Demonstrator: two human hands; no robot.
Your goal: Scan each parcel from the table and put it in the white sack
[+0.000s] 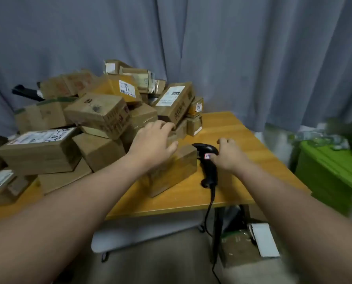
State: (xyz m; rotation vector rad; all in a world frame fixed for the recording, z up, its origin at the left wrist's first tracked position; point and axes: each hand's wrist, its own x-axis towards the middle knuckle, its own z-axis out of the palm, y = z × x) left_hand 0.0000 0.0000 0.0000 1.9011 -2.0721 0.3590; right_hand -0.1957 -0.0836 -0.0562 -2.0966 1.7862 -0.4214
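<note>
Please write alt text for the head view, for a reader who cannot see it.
A person's left hand reaches over a cardboard parcel beside a pile of parcels, while the right hand reaches for a black barcode scanner lying on the wooden table.

Both bare arms reach forward from the lower corners and converge toward the middle. The left forearm [78, 201] runs up and rightward to a straight wrist. The left hand [152, 146] is palm down, fingers spread and nearly straight, thumb splayed to the right. The right forearm [294, 201] angles up and leftward. The right hand [228, 154] is palm down too (its back faces the camera), fingers loosely bent, thumb pointing toward the left hand. The hands are near each other but apart.
</note>
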